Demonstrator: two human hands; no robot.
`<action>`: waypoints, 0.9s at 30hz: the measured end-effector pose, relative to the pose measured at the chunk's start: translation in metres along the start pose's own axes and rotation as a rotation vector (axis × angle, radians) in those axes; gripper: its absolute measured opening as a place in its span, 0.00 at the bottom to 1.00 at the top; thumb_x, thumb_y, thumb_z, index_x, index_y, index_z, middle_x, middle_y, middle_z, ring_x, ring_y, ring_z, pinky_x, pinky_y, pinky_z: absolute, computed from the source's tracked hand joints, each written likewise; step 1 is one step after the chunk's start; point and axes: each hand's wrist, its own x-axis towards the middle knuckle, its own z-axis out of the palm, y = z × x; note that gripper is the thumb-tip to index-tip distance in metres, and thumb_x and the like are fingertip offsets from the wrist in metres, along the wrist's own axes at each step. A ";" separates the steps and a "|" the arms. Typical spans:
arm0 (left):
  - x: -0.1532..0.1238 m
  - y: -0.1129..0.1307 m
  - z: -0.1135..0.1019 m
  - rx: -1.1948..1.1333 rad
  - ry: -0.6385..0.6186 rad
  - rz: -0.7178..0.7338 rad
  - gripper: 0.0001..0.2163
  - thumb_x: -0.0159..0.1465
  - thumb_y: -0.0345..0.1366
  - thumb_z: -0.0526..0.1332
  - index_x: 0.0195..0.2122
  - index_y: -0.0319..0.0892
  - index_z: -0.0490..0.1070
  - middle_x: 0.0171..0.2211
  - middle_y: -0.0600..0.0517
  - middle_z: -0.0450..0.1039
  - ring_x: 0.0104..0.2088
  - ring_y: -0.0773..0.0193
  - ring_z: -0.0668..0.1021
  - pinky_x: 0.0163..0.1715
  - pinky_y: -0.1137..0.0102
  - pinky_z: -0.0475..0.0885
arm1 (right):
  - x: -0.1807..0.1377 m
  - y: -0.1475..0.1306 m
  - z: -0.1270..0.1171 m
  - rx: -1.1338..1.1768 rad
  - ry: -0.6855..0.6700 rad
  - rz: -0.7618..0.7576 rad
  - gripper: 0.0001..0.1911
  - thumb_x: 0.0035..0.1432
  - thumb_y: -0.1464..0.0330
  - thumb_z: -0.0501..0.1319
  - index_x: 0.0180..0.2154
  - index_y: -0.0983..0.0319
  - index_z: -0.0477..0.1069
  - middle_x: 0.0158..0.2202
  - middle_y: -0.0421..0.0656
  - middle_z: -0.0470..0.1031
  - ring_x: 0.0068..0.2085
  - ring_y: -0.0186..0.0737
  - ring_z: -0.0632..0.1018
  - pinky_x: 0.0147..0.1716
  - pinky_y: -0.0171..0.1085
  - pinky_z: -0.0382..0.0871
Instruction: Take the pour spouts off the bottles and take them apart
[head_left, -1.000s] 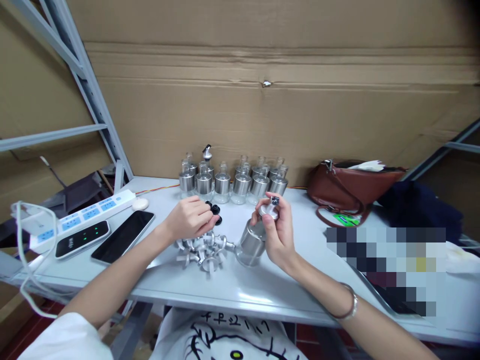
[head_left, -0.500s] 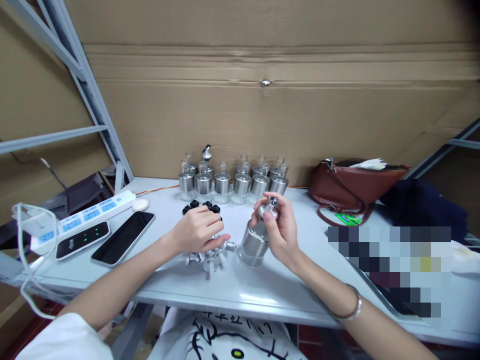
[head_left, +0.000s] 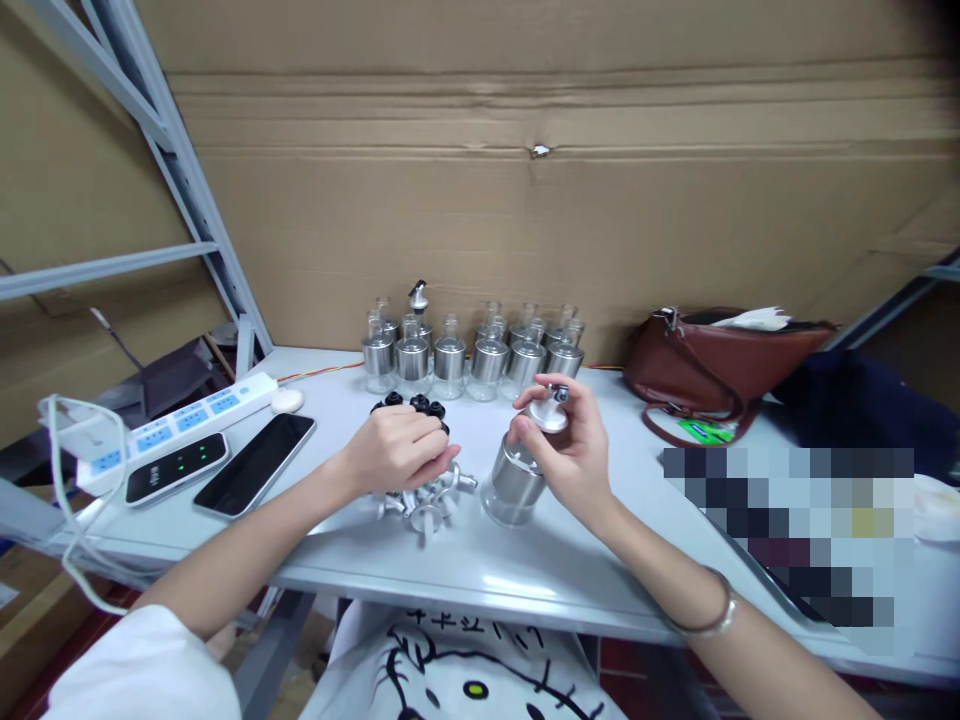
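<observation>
My right hand is closed around the neck of a glass bottle with a steel sleeve. A silver pourer spout sits at the top of that bottle, between thumb and fingers. The bottle's base rests on the table, and it leans slightly right. My left hand hangs with curled fingers over the small parts; whatever its fingertips hold is hidden. Just behind it lie several black stoppers, partly covered by the hand. In front is a pile of silver pourer spouts.
Several steel-sleeved bottles stand along the back, one with a pourer fitted. On the left are a power strip, a black phone and a white device. A brown bag and a blurred-out flat object occupy the right.
The view has shifted slightly. The right thumb has moved from the spout's base down to the bottle neck below it. My left hand stays over the small parts.
</observation>
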 end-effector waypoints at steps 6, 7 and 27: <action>-0.004 0.001 0.002 0.048 0.074 -0.002 0.19 0.63 0.27 0.57 0.17 0.41 0.54 0.11 0.61 0.55 0.14 0.71 0.56 0.17 0.72 0.51 | 0.003 -0.008 0.001 0.067 -0.038 0.080 0.18 0.55 0.67 0.62 0.47 0.56 0.62 0.32 0.38 0.69 0.25 0.33 0.75 0.25 0.37 0.72; -0.005 0.001 0.003 0.054 0.081 0.003 0.19 0.63 0.26 0.58 0.17 0.41 0.53 0.11 0.61 0.54 0.14 0.72 0.55 0.17 0.71 0.50 | 0.003 -0.010 0.001 0.070 -0.050 0.091 0.18 0.55 0.67 0.62 0.47 0.57 0.62 0.31 0.37 0.69 0.24 0.33 0.74 0.25 0.36 0.72; 0.016 0.034 0.008 -0.738 -0.298 -0.648 0.37 0.51 0.49 0.69 0.57 0.43 0.54 0.52 0.41 0.69 0.49 0.54 0.75 0.47 0.59 0.72 | 0.004 -0.016 0.000 -0.057 -0.217 -0.034 0.16 0.58 0.63 0.60 0.48 0.57 0.66 0.39 0.43 0.71 0.40 0.41 0.76 0.40 0.43 0.72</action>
